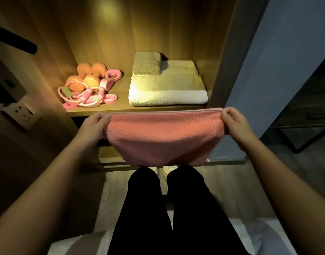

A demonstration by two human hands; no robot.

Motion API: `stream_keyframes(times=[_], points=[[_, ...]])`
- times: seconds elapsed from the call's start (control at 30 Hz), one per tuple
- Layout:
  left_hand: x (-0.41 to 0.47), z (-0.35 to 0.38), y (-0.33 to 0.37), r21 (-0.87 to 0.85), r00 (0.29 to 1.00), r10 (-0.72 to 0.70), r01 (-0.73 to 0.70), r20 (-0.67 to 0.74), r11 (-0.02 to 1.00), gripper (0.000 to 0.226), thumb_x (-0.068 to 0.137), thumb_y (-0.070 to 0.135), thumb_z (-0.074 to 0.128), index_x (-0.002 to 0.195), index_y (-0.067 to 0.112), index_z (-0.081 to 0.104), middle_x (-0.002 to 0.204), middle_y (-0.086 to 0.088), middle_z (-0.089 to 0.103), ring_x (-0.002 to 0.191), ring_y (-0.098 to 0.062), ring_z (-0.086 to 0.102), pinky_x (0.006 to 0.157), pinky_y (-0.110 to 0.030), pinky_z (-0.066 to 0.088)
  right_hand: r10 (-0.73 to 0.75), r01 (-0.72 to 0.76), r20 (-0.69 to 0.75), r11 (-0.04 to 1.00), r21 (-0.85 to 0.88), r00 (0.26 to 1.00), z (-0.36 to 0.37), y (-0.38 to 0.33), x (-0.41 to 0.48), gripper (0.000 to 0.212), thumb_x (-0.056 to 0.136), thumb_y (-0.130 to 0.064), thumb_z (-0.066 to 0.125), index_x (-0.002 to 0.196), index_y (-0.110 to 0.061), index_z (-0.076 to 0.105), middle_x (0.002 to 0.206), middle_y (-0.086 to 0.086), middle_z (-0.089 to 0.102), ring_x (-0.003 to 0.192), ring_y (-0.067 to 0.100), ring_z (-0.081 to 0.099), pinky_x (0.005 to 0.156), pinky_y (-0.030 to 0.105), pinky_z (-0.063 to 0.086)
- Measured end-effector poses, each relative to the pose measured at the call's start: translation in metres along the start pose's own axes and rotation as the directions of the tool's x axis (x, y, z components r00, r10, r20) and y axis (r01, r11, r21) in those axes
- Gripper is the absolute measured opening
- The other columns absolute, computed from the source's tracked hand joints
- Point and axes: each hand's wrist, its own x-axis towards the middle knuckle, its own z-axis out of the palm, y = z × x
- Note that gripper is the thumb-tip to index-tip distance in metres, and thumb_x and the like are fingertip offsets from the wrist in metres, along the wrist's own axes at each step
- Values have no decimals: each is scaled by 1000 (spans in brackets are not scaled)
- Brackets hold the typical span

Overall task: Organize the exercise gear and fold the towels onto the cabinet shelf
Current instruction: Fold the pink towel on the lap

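Observation:
A pink waffle-textured towel hangs folded in front of the cabinet, just below the lit shelf. My left hand grips its upper left corner and my right hand grips its upper right corner. On the shelf's right side a white folded towel lies flat, with a smaller grey-green folded towel on its back part. On the left side sit two orange dumbbells, a pink jump rope and a pink resistance band.
The wooden cabinet side panel stands right of the shelf. A wall socket is at the left. A dark metal-framed table stands at the right. My legs in black trousers and light shoes are below the towel.

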Motion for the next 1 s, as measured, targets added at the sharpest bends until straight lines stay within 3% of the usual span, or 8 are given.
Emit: stream_keyframes(times=[0.2,0.37,0.6,0.67,0.73,0.8,0.87,1.0], points=[[-55,-12,-39,39,926,-161,157,342,987,33,101,29,39,104,1,56,109,-21,58,94,-31,58,72,-35,46,279,-272,365,960,-71,888,-17,26,-58,25,103,-29,44,90,-14,59,89,5,65,70,9,65,58,23,51],[-74,-29,-31,0,910,-136,148,393,989,54,91,33,42,121,-11,51,116,-29,54,98,-34,54,72,-35,41,275,-327,469,945,31,839,-34,13,-76,24,101,-27,45,87,-13,59,84,7,63,76,20,57,61,26,43],[-68,-49,9,-118,976,-56,82,210,990,24,94,39,50,92,37,74,86,19,74,76,2,70,69,-28,46,252,-390,425,878,278,869,-46,-62,-71,24,96,-20,48,109,-4,60,97,12,65,85,20,64,76,33,50],[-66,-57,16,-190,985,-28,61,168,980,20,85,48,57,86,45,76,91,16,75,83,-4,71,68,-26,47,254,-416,439,850,324,862,-52,-77,-72,27,87,-21,55,104,-4,67,94,11,68,81,19,66,73,31,54],[-62,-64,15,-278,987,-56,97,153,956,28,74,60,64,93,43,76,103,-1,70,95,-25,62,68,-29,41,269,-461,470,812,358,840,-56,-85,-72,24,80,-22,61,92,-8,77,85,11,72,72,18,69,64,28,57],[-54,-66,9,-325,977,-96,156,193,933,45,67,65,69,103,38,74,118,-11,57,107,-30,44,67,-34,35,317,-514,473,771,375,822,-55,-83,-68,24,77,-20,64,94,-7,74,72,11,71,57,16,68,44,23,55],[-42,-59,0,-301,958,-161,229,236,926,50,69,62,71,108,30,73,121,-11,59,108,-32,50,71,-36,38,409,-570,441,750,336,799,-46,-71,-58,25,82,-18,64,101,-2,65,62,10,66,47,13,64,35,19,47],[-14,-15,-23,-162,935,-283,319,214,934,26,97,38,54,93,17,68,91,-11,68,79,-22,67,75,-37,48,511,-551,276,830,87,814,-5,-22,-30,12,96,-13,54,93,-5,62,79,10,64,68,17,62,61,30,54]])
